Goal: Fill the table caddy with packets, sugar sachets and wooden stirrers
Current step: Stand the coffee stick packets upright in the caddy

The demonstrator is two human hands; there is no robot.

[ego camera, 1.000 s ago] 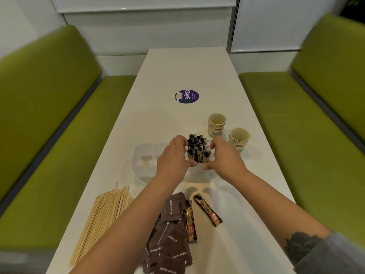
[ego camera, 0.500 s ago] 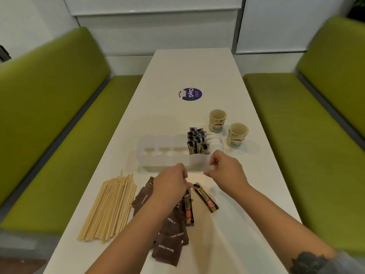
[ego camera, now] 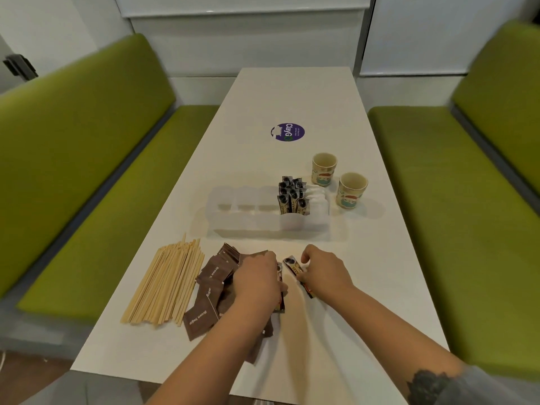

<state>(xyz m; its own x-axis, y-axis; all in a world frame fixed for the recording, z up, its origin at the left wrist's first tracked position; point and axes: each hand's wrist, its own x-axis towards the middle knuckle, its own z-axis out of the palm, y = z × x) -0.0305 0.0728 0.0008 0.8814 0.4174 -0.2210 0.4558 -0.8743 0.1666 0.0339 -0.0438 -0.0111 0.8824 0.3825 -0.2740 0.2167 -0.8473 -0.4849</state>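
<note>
Picking last two loose packets off table (ego camera: 292,97): left hand (ego camera: 257,283) pinches one packet (ego camera: 280,287), right hand (ego camera: 325,273) grips another packet (ego camera: 293,266). Caddy (ego camera: 248,217) just beyond, one compartment w/ packets; next, prob. lift both & stand upright there.

"brown sugar" on sachets (ego camera: 201,319); "clayg" on purple table sticker (ego camera: 287,132)

A single head-worn camera looks forward and down the white table (ego camera: 292,95) toward twelve o'clock, close above the near edge, green benches (ego camera: 87,159) at nine and three.
</note>
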